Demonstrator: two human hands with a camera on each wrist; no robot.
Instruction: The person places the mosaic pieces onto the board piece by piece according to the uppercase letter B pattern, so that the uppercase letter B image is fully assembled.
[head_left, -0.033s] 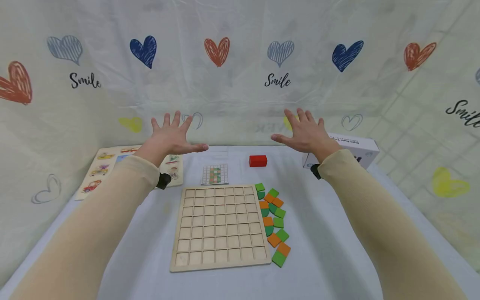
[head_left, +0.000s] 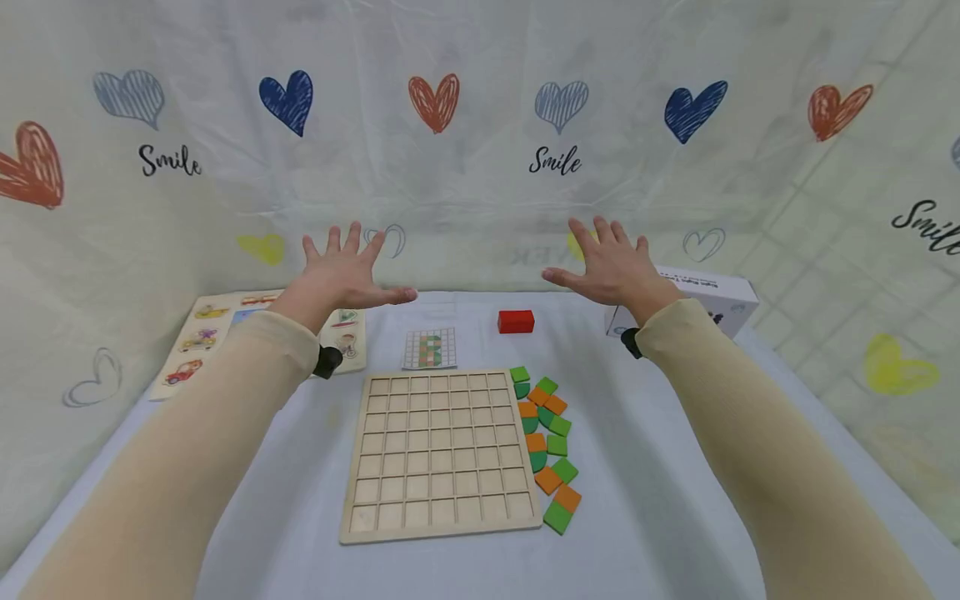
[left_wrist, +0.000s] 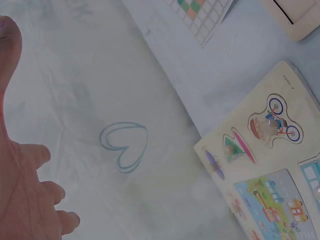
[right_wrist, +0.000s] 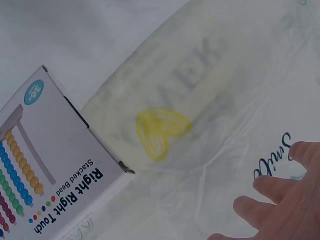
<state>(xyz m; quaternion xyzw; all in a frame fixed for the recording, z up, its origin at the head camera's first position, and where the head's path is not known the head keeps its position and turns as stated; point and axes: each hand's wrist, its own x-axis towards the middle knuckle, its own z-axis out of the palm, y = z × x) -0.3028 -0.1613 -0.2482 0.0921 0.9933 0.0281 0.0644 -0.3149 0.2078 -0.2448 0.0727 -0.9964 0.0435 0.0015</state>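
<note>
Fingers (head_left: 353,239) of left hand (head_left: 333,279) and right hand (head_left: 617,271) are being held spread, while picture puzzle (head_left: 213,325), gridded board (head_left: 443,460), tiles (head_left: 557,446) and white box (head_left: 716,293) are being carried, left to right, by the worktop (head_left: 285,492).

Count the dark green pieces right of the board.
4 in the head view: first piece topmost, second piece and third piece side by side below it, fourth piece lowest.

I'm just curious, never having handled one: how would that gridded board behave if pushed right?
The gridded board looks wooden, so it would probably stay stiff. Lying flat and broad, it should slide rather than tip, perhaps shoving the coloured tiles along its right edge.
</note>
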